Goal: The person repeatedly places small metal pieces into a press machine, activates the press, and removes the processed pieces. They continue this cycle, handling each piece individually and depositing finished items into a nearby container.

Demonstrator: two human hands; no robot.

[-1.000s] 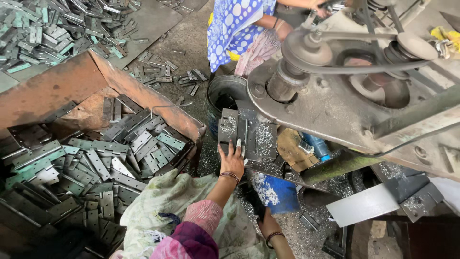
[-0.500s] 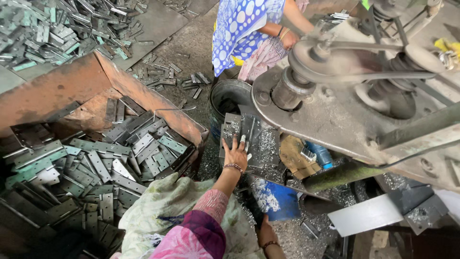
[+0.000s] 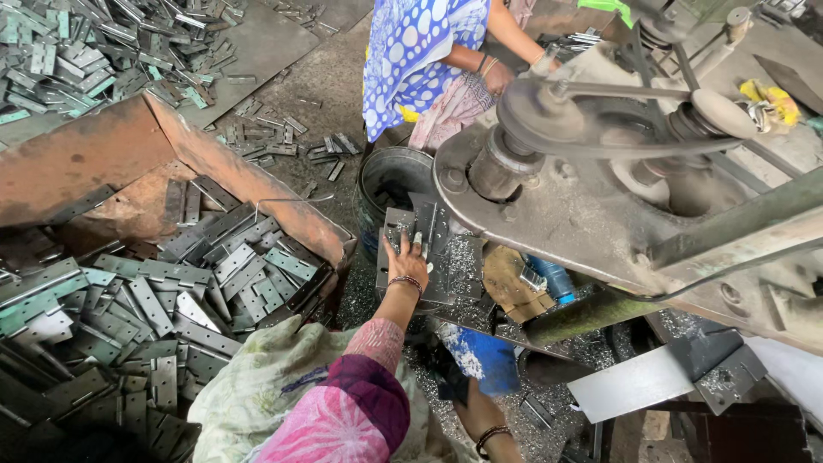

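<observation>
My left hand [image 3: 408, 261] reaches forward and lies palm down on a stack of grey metal hinge plates [image 3: 446, 257] on the bed under a press machine [image 3: 617, 197]. Its fingers are spread over the top plates, with a bangle on the wrist. At the bottom edge, only the wrist and back of my right hand [image 3: 477, 417] show, next to a blue plastic piece [image 3: 480, 356]. The right fingers are hidden in shadow.
A rusty metal bin [image 3: 249, 184] on my left holds several hinge plates, and more lie piled on the floor [image 3: 94, 51]. A dark bucket [image 3: 390, 180] stands behind the stack. Another person in a blue dotted garment [image 3: 420, 51] works at the machine's far side. Metal shavings cover the ground.
My left hand has stayed on the plate stack, sliding slightly forward over it. The view has shifted a little.
</observation>
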